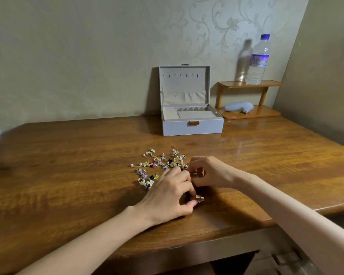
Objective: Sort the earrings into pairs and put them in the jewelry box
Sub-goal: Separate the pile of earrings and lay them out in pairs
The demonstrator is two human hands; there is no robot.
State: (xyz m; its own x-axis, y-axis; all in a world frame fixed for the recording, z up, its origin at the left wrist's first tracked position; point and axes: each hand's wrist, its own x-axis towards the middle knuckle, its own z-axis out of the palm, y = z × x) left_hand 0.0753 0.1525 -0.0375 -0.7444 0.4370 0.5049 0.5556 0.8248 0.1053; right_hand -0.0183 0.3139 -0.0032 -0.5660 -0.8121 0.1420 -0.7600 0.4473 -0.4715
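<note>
Pinching a small pinkish earring [199, 198] between thumb and curled fingers [185, 182], the left hand [167, 197] rests near the front edge of the bench [68, 175]. The right hand [211, 173] clamps what looks like a similar piece [200, 172]. Compare both closely before carrying them past the loose pile [159, 165] to the open jewelry box [193, 127] at the back edge.
</note>
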